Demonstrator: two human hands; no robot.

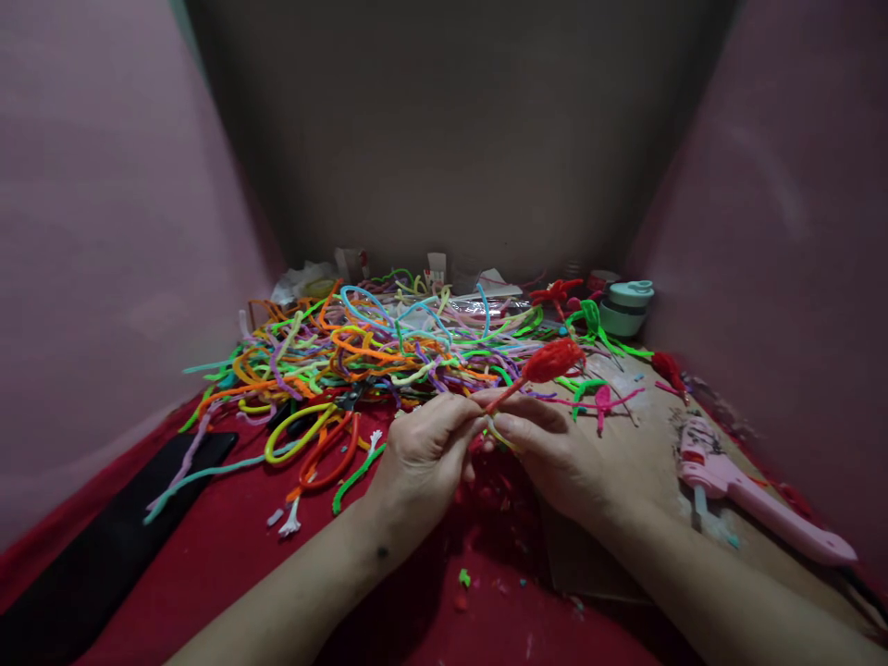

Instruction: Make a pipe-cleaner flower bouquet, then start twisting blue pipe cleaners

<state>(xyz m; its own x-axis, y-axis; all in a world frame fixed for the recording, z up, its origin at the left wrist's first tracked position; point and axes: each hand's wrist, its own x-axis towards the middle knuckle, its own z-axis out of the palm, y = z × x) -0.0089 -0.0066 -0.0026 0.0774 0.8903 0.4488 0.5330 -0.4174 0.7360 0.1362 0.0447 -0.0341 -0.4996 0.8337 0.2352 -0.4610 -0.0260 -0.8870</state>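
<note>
A red pipe-cleaner flower [553, 361], shaped like a closed bud, tilts up to the right on its red stem [505, 396]. My left hand [428, 444] pinches the lower end of that stem between thumb and fingers. Close against it, my right hand [561, 449] is closed around a short yellow-green pipe cleaner [498, 433] at the stem's base. The fingertips of both hands nearly meet, and they partly hide where the two pipe cleaners touch.
A large heap of coloured pipe cleaners [361, 347] spreads behind my hands. Scissors with yellow and orange handles [326, 453] lie at left, beside a black flat object [131, 527]. On cardboard [624, 481] at right rests a pink glue gun [763, 504]. A mint container [628, 308] stands behind.
</note>
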